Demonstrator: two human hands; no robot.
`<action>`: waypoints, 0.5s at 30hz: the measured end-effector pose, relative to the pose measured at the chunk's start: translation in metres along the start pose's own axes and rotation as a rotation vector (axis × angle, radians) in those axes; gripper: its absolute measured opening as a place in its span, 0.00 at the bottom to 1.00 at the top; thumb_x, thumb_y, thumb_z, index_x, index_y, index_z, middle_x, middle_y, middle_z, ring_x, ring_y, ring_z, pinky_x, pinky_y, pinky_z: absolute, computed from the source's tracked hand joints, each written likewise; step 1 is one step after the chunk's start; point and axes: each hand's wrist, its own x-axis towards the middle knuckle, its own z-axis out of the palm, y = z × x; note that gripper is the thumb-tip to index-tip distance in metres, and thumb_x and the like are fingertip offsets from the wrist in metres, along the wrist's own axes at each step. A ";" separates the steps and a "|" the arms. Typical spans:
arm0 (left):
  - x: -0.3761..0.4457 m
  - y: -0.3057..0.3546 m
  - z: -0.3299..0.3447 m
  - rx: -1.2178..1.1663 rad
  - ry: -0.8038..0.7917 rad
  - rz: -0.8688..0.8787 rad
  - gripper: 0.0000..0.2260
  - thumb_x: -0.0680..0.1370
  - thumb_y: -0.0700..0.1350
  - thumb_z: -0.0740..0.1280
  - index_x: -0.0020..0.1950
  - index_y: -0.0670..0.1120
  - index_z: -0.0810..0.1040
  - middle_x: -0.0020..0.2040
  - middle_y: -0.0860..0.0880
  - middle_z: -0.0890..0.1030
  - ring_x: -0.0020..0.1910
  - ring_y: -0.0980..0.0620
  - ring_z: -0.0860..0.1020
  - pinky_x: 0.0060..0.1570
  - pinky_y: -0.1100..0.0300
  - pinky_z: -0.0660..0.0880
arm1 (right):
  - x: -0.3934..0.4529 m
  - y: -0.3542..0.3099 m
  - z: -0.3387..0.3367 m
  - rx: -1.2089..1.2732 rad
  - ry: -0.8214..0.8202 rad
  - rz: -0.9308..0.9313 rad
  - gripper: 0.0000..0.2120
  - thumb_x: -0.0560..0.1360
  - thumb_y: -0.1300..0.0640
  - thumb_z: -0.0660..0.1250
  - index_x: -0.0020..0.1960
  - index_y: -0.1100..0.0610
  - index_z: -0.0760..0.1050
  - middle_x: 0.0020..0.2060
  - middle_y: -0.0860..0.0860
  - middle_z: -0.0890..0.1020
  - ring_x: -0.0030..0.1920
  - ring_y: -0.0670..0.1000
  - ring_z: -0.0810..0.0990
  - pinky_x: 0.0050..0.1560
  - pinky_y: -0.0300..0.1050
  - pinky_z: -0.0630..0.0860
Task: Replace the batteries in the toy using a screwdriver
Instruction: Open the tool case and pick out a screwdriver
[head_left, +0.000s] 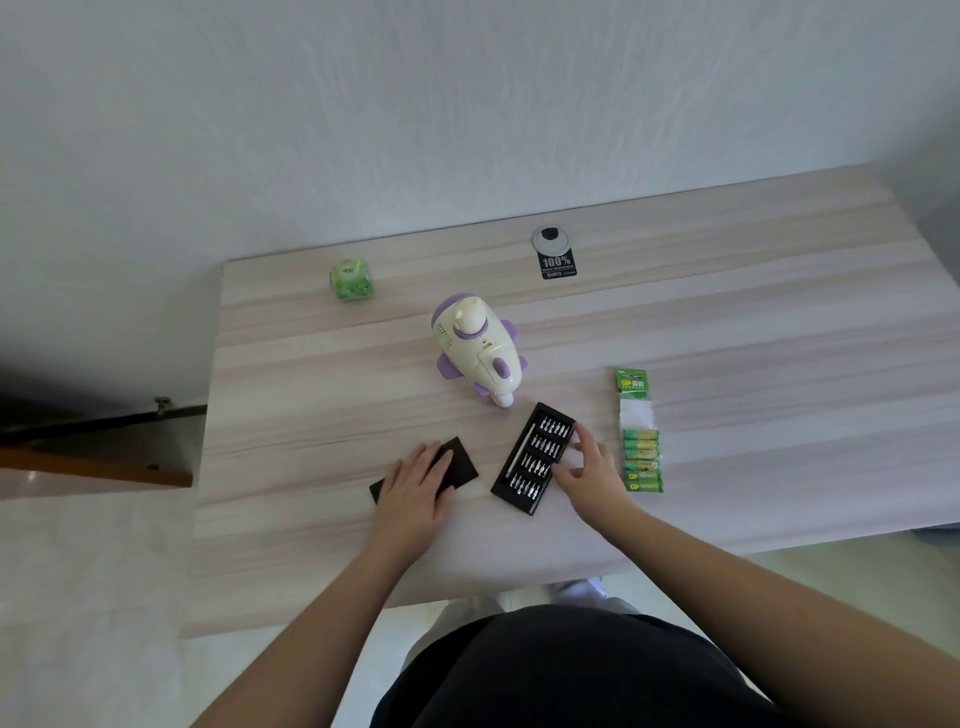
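Lying on its side near the middle of the pale wood-grain table (727, 322) is the toy (477, 349) — a cream and purple rocket-shaped figure, nose end pointing toward the person. Just in front of its nose sits the open screwdriver kit tray (532, 457), black, angled on the table, with rows of metal bits and a slim driver handle along its left edge.

The right hand (592, 470) rests at the tray's right edge, fingers spread and lightly bent; thumb and forefinger touch the tray's rim — whether they pinch it cannot be told. The left hand (418, 486) lies flat, fingers straight, pressing on the black kit cover (460, 462), which lies on the table well left of the tray.

Right of the tray, just beside the right hand, is a green battery pack (640, 436), a strip with several green cells at its near end, unopened as far as can be seen.

At the far side stand a small green tissue pack (351, 280) and a round cable grommet (549, 239) with a black label (558, 266) reading "100%" below it.
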 end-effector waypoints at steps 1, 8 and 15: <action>-0.003 -0.008 -0.001 0.015 -0.022 -0.015 0.26 0.78 0.55 0.51 0.73 0.49 0.69 0.74 0.49 0.67 0.74 0.49 0.62 0.72 0.49 0.57 | 0.002 -0.002 0.001 -0.013 0.013 0.007 0.38 0.76 0.50 0.67 0.78 0.45 0.48 0.68 0.51 0.64 0.46 0.46 0.80 0.50 0.47 0.79; -0.006 -0.015 -0.010 -0.021 -0.108 -0.135 0.33 0.76 0.59 0.43 0.78 0.46 0.57 0.79 0.48 0.55 0.78 0.48 0.52 0.72 0.52 0.60 | 0.012 -0.015 0.011 -0.073 0.012 0.017 0.48 0.71 0.51 0.74 0.78 0.49 0.45 0.69 0.55 0.63 0.61 0.56 0.74 0.62 0.52 0.73; 0.006 0.008 -0.011 0.019 -0.212 -0.058 0.29 0.82 0.49 0.58 0.78 0.39 0.51 0.80 0.45 0.47 0.78 0.46 0.50 0.72 0.52 0.63 | 0.004 -0.014 0.018 -0.141 -0.018 -0.009 0.47 0.71 0.56 0.75 0.78 0.46 0.46 0.58 0.56 0.72 0.54 0.54 0.77 0.60 0.53 0.75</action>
